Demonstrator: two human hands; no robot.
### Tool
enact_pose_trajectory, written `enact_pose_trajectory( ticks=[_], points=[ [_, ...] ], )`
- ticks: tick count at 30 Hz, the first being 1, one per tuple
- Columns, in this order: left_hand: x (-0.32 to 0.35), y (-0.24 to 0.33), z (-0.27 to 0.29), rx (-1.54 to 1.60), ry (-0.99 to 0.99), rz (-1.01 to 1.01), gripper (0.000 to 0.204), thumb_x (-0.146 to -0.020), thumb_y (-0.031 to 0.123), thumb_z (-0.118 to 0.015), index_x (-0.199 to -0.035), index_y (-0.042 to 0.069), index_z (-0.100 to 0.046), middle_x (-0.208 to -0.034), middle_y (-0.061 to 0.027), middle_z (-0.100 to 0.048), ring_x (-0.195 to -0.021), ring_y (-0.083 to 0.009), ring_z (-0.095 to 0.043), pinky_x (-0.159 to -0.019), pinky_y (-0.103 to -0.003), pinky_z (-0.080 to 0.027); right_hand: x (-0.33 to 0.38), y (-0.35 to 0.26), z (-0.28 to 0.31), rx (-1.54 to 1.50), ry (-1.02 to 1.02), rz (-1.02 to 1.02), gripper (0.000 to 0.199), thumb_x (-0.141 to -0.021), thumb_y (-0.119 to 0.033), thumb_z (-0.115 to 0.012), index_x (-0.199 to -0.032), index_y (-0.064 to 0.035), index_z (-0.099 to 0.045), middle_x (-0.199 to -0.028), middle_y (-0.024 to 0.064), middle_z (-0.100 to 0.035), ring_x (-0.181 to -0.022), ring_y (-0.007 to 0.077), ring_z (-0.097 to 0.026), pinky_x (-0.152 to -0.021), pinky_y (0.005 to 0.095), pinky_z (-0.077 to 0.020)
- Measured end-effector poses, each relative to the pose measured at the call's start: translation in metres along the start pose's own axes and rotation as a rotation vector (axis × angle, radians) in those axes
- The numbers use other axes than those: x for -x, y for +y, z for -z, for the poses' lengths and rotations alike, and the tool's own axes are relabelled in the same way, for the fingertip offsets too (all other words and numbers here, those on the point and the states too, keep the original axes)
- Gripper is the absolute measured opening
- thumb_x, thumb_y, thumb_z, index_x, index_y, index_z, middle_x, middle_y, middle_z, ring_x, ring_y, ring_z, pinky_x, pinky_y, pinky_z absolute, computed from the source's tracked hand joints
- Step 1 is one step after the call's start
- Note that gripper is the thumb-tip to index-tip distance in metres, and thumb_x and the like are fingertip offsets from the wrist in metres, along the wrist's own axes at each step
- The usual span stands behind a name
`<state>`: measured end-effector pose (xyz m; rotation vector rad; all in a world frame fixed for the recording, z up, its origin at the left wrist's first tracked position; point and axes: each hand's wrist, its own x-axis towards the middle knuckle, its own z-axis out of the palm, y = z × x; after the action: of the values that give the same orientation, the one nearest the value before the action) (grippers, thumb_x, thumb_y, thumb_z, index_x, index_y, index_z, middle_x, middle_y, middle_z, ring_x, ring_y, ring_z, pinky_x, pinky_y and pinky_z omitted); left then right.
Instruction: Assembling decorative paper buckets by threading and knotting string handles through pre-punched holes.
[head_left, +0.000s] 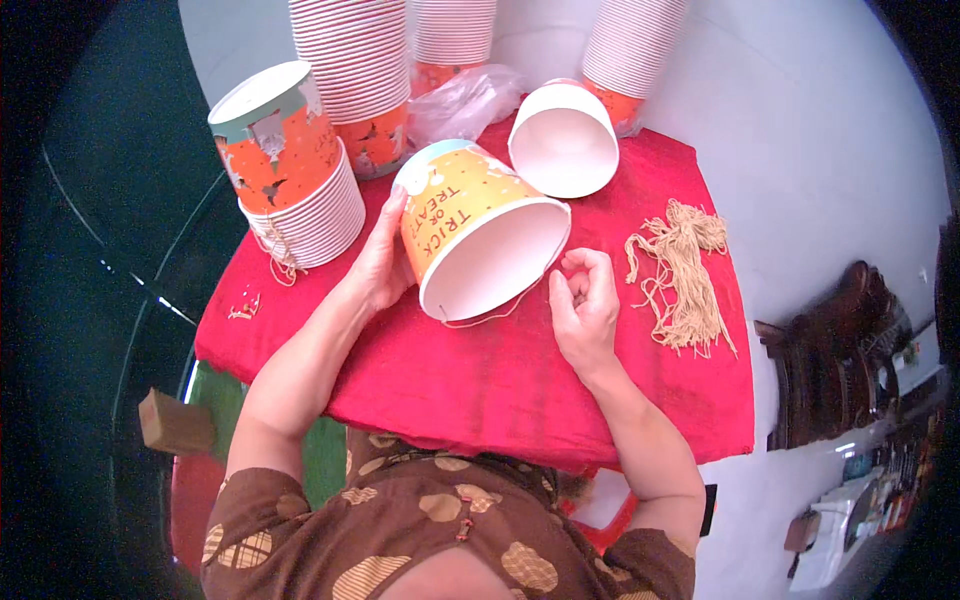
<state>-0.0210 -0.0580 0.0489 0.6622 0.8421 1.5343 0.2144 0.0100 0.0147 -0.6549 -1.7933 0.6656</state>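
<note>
A yellow-orange paper bucket (465, 215) with dark lettering is tilted over the middle of the table, its white open mouth facing me and to the right. My left hand (385, 255) grips its left side, thumb up along the wall. A thin beige string (497, 315) hangs slack across the lower rim, starting from a hole on the near side. Close by the right rim is my right hand (584, 305), with its fingers curled in; whether the string runs between them is hidden.
Strands of beige string (685, 275) lie in a bundle on the red tablecloth (640, 400). Tall bucket stacks (350, 60) stand at the back, near a clear plastic bag (465, 100). Another white-mouthed bucket (565, 150) lies tipped. At left, orange buckets (285, 160) are stacked upside down.
</note>
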Motion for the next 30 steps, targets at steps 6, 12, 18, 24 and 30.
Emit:
enact_pose_trajectory(
  ticks=[6,12,18,24,30],
  points=[
    [-0.003,-0.004,0.004,-0.018,-0.012,0.054,0.082,-0.087,0.071,-0.042,-0.145,0.013,-0.034,-0.14,-0.0126,-0.048,-0.125,-0.0258,-0.051,-0.105,-0.046,-0.042,-0.009,0.004,0.007,-0.039,0.091,0.017,0.046,-0.077,-0.003,-0.073,-0.115,0.0002,-0.046,-0.099,0.0099,-0.055,-0.052,0.0094,-0.047,-0.046,0.0268,-0.0413],
    [-0.005,-0.011,0.014,-0.057,0.02,0.076,0.083,-0.087,0.072,-0.041,-0.144,0.012,-0.035,-0.141,-0.0122,-0.047,-0.124,-0.0264,-0.051,-0.104,-0.045,-0.043,-0.009,-0.007,0.012,0.182,-0.012,-0.055,0.041,-0.076,-0.012,-0.076,-0.108,-0.001,-0.053,-0.084,0.0089,-0.059,-0.056,0.0119,-0.053,-0.048,0.0285,-0.0439],
    [0.002,-0.007,0.004,-0.084,-0.01,0.082,0.088,-0.083,0.072,-0.049,-0.143,0.01,-0.033,-0.141,-0.0126,-0.045,-0.129,-0.025,-0.046,-0.108,-0.045,-0.038,-0.008,0.004,0.01,0.188,0.006,0.012,0.01,-0.086,-0.006,-0.064,-0.089,0.0014,-0.059,-0.074,0.0144,-0.061,-0.058,0.0251,-0.059,-0.052,0.035,-0.0465],
    [0.005,-0.01,-0.004,-0.067,-0.206,0.007,0.086,-0.086,0.067,-0.049,-0.147,0.011,-0.027,-0.148,-0.0118,-0.036,-0.135,-0.0252,-0.038,-0.113,-0.044,-0.029,-0.008,0.012,0.008,0.0,0.074,-0.19,0.011,-0.09,-0.006,-0.061,-0.084,0.002,-0.058,-0.062,0.0113,-0.059,-0.053,0.0177,-0.06,-0.048,0.0311,-0.0457],
    [0.011,-0.02,-0.011,0.017,-0.198,0.051,0.086,-0.085,0.069,-0.049,-0.147,0.013,-0.028,-0.147,-0.0118,-0.039,-0.133,-0.0263,-0.042,-0.111,-0.047,-0.034,-0.011,0.001,0.008,-0.193,0.096,-0.364,0.015,-0.092,-0.01,-0.06,-0.083,0.0013,-0.058,-0.059,0.0053,-0.06,-0.048,0.0092,-0.058,-0.042,0.0246,-0.0459]
  ],
)
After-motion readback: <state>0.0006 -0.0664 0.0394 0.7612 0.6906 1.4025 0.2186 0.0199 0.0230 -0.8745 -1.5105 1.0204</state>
